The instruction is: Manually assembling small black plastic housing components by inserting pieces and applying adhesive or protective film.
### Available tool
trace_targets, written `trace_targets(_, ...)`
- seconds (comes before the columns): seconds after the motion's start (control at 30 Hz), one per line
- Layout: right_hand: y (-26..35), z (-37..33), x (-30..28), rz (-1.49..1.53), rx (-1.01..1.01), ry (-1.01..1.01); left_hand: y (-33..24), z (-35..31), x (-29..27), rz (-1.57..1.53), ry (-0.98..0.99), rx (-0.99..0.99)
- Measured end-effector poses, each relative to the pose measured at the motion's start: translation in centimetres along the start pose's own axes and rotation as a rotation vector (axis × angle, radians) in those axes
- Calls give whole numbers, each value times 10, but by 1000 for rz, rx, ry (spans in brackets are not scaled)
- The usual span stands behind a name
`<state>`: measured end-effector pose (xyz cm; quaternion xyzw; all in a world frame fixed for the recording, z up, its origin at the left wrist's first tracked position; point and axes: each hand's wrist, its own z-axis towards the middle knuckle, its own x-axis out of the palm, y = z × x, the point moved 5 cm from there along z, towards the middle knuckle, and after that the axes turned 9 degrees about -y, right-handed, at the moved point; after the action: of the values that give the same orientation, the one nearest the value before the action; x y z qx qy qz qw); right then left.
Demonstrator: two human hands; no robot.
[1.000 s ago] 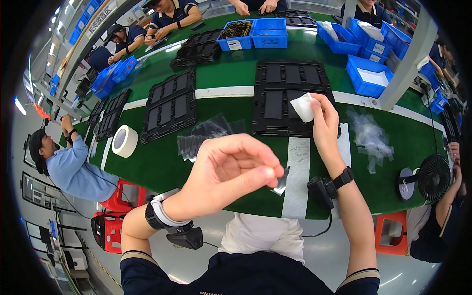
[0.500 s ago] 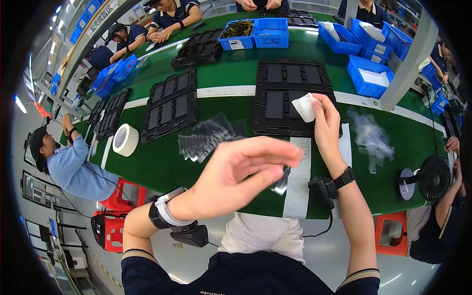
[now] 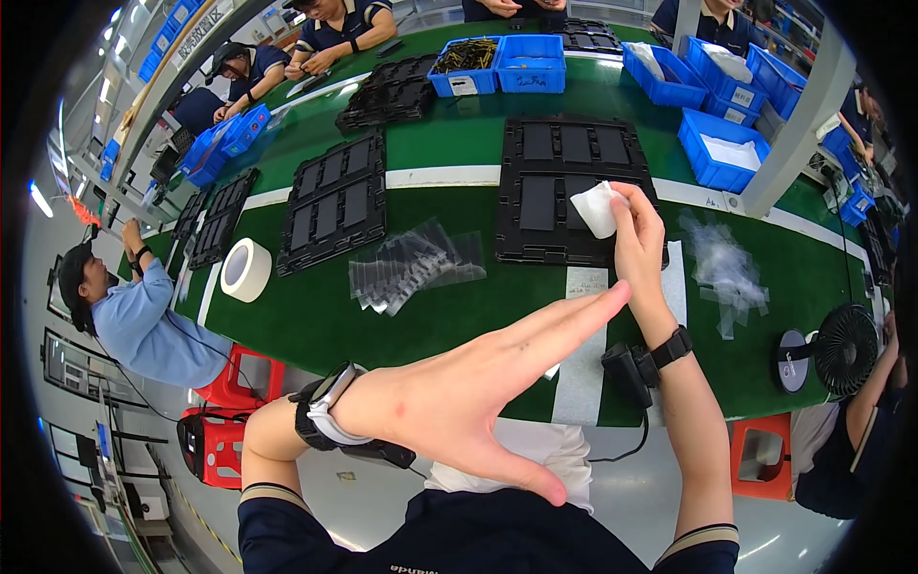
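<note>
My left hand (image 3: 469, 387) is raised over the table's near edge, fingers stretched out and thumb apart, holding nothing. Beyond it, my right hand (image 3: 639, 234) pinches a folded white cloth or wipe (image 3: 595, 209) between thumb and fingers. The cloth hangs in front of a black plastic tray (image 3: 531, 220) with rectangular recesses. A pale paper strip (image 3: 579, 383) runs under my left fingers. A small light object peeks out beside that strip, mostly hidden by my left hand. To the left lies a fan of clear plastic bags (image 3: 411, 268).
More clear film pieces (image 3: 724, 268) lie at the right, near a small black fan (image 3: 846, 349). A roll of white tape (image 3: 246, 271) and another black tray (image 3: 333, 206) are on the left. Blue bins (image 3: 531, 65) stand farther back, where several co-workers sit. A metal post (image 3: 803, 110) rises at the right.
My left hand has turned from curled, palm showing, to outstretched with its back showing, reaching farther right. My right hand keeps the white cloth in nearly the same place.
</note>
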<state>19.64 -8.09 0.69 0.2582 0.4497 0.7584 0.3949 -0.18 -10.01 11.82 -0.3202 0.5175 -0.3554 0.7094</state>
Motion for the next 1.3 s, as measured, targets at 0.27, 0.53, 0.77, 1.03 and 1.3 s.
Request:
trace_targets(0.27, -1, -1, 0, 18, 3, -1, 16, -5, 17, -1072, 135, -159)
trace_targets(0.53, 3, -1, 1, 30, 18, 4, 10, -2, 14, -1393, 143, -207)
trace_targets(0.77, 2, -1, 0, 32, 7, 4, 11, -2, 16, -1485, 137, -266)
trace_targets(1.03, -3, 0, 0, 14, -3, 2, 6, -4, 17, -1459, 224, -166)
trace_targets(1.3, -5, 0, 0, 34, 5, 7, 6, -3, 17, -1350, 180, -241)
